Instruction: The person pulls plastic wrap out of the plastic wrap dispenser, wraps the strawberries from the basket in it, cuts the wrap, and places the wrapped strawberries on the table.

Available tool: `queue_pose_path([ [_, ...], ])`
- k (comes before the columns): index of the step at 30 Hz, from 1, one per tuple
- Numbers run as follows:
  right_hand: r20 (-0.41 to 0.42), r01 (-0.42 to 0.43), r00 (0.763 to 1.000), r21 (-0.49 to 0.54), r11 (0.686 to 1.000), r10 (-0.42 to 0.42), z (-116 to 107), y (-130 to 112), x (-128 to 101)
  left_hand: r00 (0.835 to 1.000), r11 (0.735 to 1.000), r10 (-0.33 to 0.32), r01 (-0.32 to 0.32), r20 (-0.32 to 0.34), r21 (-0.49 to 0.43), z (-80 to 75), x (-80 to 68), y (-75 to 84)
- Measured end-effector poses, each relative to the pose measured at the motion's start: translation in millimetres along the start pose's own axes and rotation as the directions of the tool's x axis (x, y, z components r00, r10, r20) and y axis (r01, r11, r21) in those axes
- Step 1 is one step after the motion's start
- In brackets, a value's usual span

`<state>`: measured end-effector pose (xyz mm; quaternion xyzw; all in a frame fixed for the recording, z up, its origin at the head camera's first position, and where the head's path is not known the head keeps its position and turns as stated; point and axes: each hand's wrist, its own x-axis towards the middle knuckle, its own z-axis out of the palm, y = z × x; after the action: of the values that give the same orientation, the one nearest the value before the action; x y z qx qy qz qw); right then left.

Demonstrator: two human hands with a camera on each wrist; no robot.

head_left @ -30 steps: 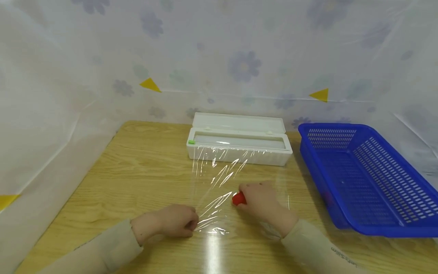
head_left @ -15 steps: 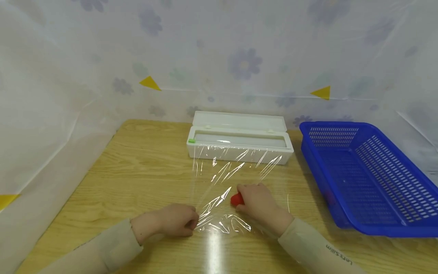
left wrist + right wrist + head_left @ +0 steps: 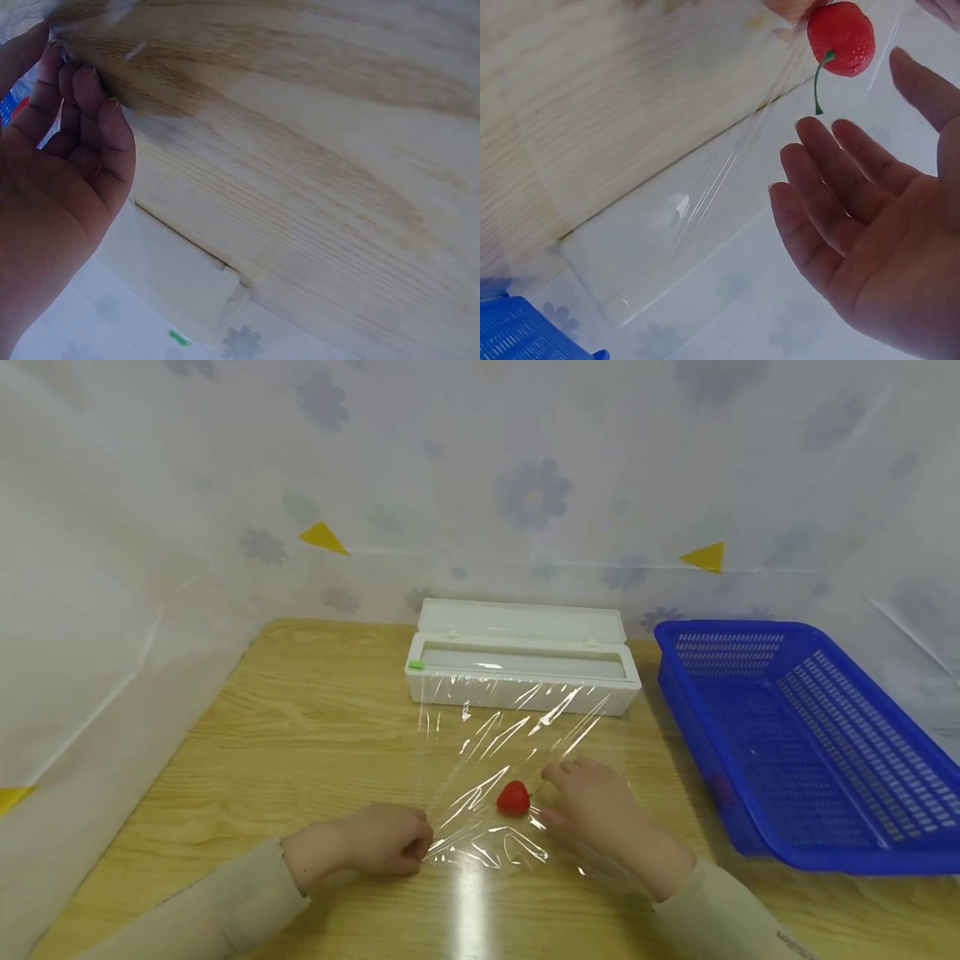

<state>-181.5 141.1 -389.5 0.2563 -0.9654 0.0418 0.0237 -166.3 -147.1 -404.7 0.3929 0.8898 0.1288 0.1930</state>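
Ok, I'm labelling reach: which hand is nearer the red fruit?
Right: the right hand is just right of the red fruit; the left hand is farther, to its left.

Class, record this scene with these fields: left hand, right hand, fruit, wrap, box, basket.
Left hand: pinches the near left corner of the clear wrap
Right hand: beside the red fruit, not gripping it; contact with the stem unclear
Fruit: on the wrap, green stem toward the right hand
Wrap: stretches from box toward person
Box: white, lid open
Basket: blue, right of box
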Motion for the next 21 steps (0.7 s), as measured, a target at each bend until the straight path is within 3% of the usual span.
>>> queue_pose_path([
  [7, -0.001, 0.137, 0.991, 0.017, 0.99, -0.137, -2.1, -0.6, -24.0, 1.0, 1.0, 0.023, -0.023, -0.007, 0.007, -1.8, -1.9, 0.2],
  [12, 0.02, 0.233, 0.972, 0.009, 0.972, -0.233, 13.3, -6.2, -35.6, 0.999, 0.999, 0.032, -0.031, -0.016, 0.016, -1.9, -4.9, -1.3],
  [16, -0.008, 0.23, 0.973, -0.041, 0.972, -0.231, 29.7, -14.0, -37.4, 0.999, 0.999, 0.044, -0.044, -0.029, 0.008, -4.0, -7.3, -1.4],
  [21, -0.102, 0.2, 0.971, -0.141, 0.97, -0.215, 39.6, -19.8, -37.5, 0.997, 0.998, 0.059, -0.059, -0.042, -0.005, -4.7, -6.4, -2.8],
])
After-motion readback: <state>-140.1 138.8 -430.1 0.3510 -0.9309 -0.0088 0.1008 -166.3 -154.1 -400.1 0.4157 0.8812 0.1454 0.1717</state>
